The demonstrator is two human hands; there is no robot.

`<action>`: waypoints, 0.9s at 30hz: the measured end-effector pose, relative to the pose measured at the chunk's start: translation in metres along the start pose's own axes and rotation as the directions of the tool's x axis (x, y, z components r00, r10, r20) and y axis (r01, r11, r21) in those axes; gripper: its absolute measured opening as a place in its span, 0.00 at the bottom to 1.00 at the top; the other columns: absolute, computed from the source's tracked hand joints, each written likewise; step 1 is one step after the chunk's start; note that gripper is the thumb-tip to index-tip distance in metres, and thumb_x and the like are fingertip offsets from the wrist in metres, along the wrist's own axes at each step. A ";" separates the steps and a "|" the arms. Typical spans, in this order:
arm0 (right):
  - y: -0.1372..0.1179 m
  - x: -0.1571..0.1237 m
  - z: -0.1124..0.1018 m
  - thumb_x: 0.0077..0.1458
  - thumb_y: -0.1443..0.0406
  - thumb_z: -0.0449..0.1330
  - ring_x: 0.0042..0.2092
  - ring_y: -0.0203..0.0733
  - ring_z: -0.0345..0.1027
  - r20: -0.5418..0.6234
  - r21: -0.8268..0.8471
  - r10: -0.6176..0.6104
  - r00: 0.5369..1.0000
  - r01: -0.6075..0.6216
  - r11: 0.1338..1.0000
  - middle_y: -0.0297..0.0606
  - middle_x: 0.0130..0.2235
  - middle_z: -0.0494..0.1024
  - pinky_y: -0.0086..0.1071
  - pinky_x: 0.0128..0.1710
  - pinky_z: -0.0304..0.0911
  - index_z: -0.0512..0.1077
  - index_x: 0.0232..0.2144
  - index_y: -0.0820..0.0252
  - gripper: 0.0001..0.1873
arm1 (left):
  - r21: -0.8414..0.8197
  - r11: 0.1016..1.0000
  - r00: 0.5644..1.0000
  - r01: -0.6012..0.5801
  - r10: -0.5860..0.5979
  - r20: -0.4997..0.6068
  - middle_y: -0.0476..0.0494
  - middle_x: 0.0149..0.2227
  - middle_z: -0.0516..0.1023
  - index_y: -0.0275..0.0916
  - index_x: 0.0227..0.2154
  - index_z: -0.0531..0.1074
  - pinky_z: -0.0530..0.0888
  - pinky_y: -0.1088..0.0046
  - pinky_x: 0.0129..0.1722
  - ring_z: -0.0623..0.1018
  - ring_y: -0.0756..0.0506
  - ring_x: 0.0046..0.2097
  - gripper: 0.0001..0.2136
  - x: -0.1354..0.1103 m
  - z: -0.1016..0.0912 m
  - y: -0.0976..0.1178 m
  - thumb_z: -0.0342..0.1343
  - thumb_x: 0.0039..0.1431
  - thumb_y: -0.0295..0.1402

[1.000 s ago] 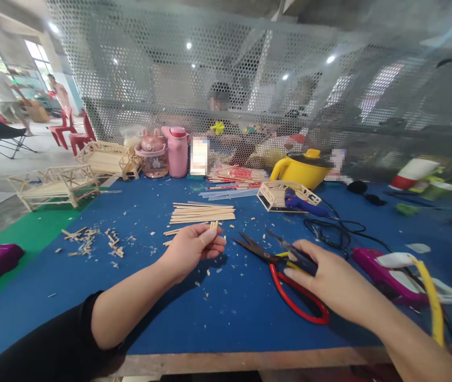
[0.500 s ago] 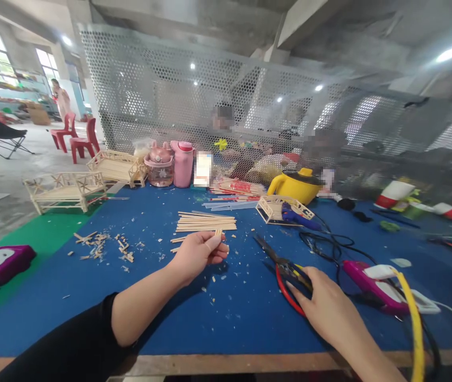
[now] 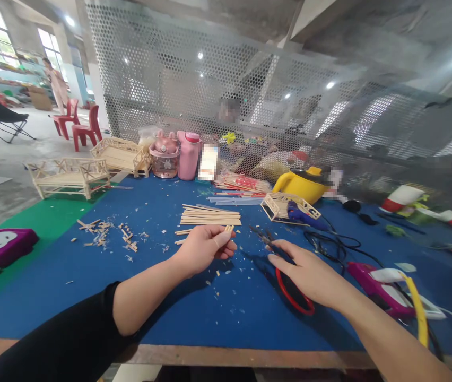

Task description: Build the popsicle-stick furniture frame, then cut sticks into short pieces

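Observation:
My left hand is closed, with thumb and fingers pinching a few short wooden sticks, their pale ends showing above the fingertips. Behind it lies a row of longer thin wooden sticks on the blue mat, partly covered by this hand. My right hand is closed around dark-jawed pliers, the tips pointing left toward the pinched sticks but apart from them. Below this hand shows a red looped handle; I cannot tell whether it belongs to the same tool.
Wood offcuts litter the blue mat. Behind are wooden miniature beds, a pink bottle, a yellow pot and a blue glue gun with a black cord. A purple power strip lies right. Perforated metal screen stands behind.
My right hand has moved up and left with the pliers, bringing their tips closer to my left hand. The left hand keeps its pinch on the sticks. The camera view has shifted slightly.

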State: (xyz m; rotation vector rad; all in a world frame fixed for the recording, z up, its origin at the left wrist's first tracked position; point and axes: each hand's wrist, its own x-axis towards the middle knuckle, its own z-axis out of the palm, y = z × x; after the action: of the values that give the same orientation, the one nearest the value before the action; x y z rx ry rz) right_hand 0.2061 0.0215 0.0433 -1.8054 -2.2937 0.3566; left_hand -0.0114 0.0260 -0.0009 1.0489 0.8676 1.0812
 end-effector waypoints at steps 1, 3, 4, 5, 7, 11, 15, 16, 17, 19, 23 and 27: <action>-0.005 0.001 -0.001 0.53 0.53 0.49 0.48 0.48 0.67 0.037 0.023 -0.021 0.999 0.020 1.000 0.38 0.48 0.74 0.38 0.46 0.62 0.69 0.43 0.54 0.20 | 0.012 1.000 1.000 0.001 -0.001 0.006 0.47 0.24 0.74 0.33 0.30 0.71 0.70 0.78 0.28 0.72 0.54 0.25 0.15 -0.001 0.000 0.001 0.58 0.49 0.42; -0.012 0.002 -0.002 0.53 0.53 0.50 0.47 0.47 0.68 0.107 0.062 -0.059 0.993 0.052 0.997 0.37 0.47 0.75 0.37 0.45 0.62 0.69 0.43 0.54 0.19 | 0.025 1.000 1.000 0.001 -0.001 0.019 0.47 0.24 0.74 0.33 0.29 0.71 0.70 0.78 0.27 0.72 0.54 0.24 0.15 -0.002 0.001 0.001 0.58 0.48 0.43; -0.014 0.003 -0.003 0.53 0.54 0.50 0.46 0.46 0.68 0.133 0.075 -0.071 0.989 0.062 0.995 0.37 0.46 0.75 0.37 0.44 0.62 0.69 0.43 0.54 0.19 | 0.028 1.000 1.000 -0.005 0.004 0.028 0.47 0.24 0.74 0.33 0.29 0.71 0.70 0.78 0.27 0.72 0.54 0.24 0.16 -0.002 0.001 0.001 0.58 0.47 0.44; -0.016 0.004 -0.004 0.53 0.54 0.50 0.46 0.46 0.68 0.152 0.082 -0.081 0.985 0.069 0.994 0.37 0.45 0.75 0.36 0.44 0.62 0.69 0.43 0.54 0.18 | 0.031 0.999 0.999 -0.011 0.010 0.039 0.47 0.24 0.74 0.33 0.28 0.71 0.70 0.78 0.27 0.72 0.54 0.24 0.17 -0.002 0.001 0.000 0.58 0.47 0.45; -0.019 0.005 -0.006 0.53 0.55 0.51 0.46 0.46 0.68 0.169 0.081 -0.087 0.982 0.074 0.994 0.37 0.45 0.75 0.36 0.43 0.62 0.69 0.43 0.54 0.18 | 0.035 0.999 0.998 -0.024 0.022 0.059 0.47 0.24 0.74 0.34 0.28 0.70 0.70 0.77 0.27 0.72 0.54 0.24 0.18 -0.001 0.000 -0.001 0.58 0.46 0.46; -0.019 0.007 -0.008 0.52 0.54 0.51 0.45 0.47 0.68 0.148 0.049 -0.083 0.986 0.077 0.996 0.38 0.46 0.74 0.36 0.43 0.62 0.69 0.43 0.54 0.19 | 0.046 0.999 0.998 -0.022 0.019 0.056 0.47 0.24 0.74 0.34 0.27 0.70 0.70 0.77 0.28 0.72 0.54 0.24 0.19 -0.001 0.000 -0.001 0.59 0.44 0.48; -0.019 0.006 -0.009 0.52 0.54 0.52 0.46 0.48 0.67 0.116 -0.008 -0.089 0.989 0.090 0.996 0.38 0.46 0.74 0.38 0.45 0.61 0.69 0.43 0.53 0.19 | 0.063 0.998 0.998 -0.022 0.018 0.062 0.47 0.24 0.74 0.34 0.26 0.70 0.70 0.77 0.28 0.72 0.54 0.24 0.18 -0.002 0.000 0.000 0.58 0.45 0.48; -0.019 0.006 -0.009 0.52 0.54 0.52 0.47 0.48 0.67 0.109 -0.019 -0.097 0.989 0.099 0.995 0.39 0.46 0.73 0.38 0.46 0.60 0.68 0.43 0.53 0.19 | 0.065 0.998 0.998 -0.025 0.021 0.065 0.47 0.24 0.74 0.34 0.25 0.70 0.70 0.77 0.28 0.72 0.54 0.24 0.18 -0.003 0.000 0.000 0.58 0.45 0.48; -0.019 0.006 -0.009 0.52 0.54 0.52 0.47 0.48 0.66 0.103 -0.026 -0.108 0.989 0.111 0.994 0.39 0.46 0.73 0.38 0.46 0.60 0.68 0.44 0.53 0.19 | 0.066 0.997 0.997 -0.028 0.024 0.068 0.46 0.24 0.74 0.34 0.25 0.70 0.70 0.77 0.27 0.72 0.54 0.24 0.19 -0.003 0.000 0.000 0.58 0.45 0.48; -0.018 0.006 -0.009 0.51 0.55 0.52 0.47 0.48 0.66 0.092 -0.032 -0.122 0.988 0.125 0.992 0.39 0.46 0.73 0.38 0.46 0.60 0.69 0.44 0.53 0.19 | 0.068 0.997 0.997 -0.031 0.026 0.071 0.46 0.24 0.74 0.34 0.25 0.70 0.70 0.77 0.27 0.71 0.54 0.24 0.19 -0.003 0.000 0.000 0.58 0.45 0.48; -0.021 0.006 -0.009 0.51 0.55 0.52 0.45 0.48 0.68 0.078 -0.067 -0.097 0.992 0.103 0.992 0.39 0.46 0.74 0.37 0.43 0.62 0.69 0.43 0.54 0.18 | 0.077 0.996 0.996 -0.038 0.031 0.087 0.46 0.24 0.74 0.34 0.25 0.70 0.70 0.77 0.28 0.71 0.54 0.24 0.19 -0.003 0.000 0.001 0.57 0.45 0.48; -0.025 0.004 -0.011 0.51 0.55 0.52 0.44 0.47 0.68 0.093 -0.096 -0.089 0.992 0.098 0.991 0.38 0.44 0.75 0.36 0.41 0.62 0.69 0.43 0.53 0.18 | 0.092 0.995 0.995 -0.043 0.034 0.095 0.47 0.23 0.74 0.34 0.24 0.70 0.70 0.77 0.28 0.71 0.54 0.23 0.18 -0.003 0.000 0.002 0.57 0.46 0.47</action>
State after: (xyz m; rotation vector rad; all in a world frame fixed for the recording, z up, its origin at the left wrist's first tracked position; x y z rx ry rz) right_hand 0.1854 0.0207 0.0621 -1.7524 -2.4889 0.3179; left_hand -0.0129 0.0232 0.0015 1.1895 0.8328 1.0231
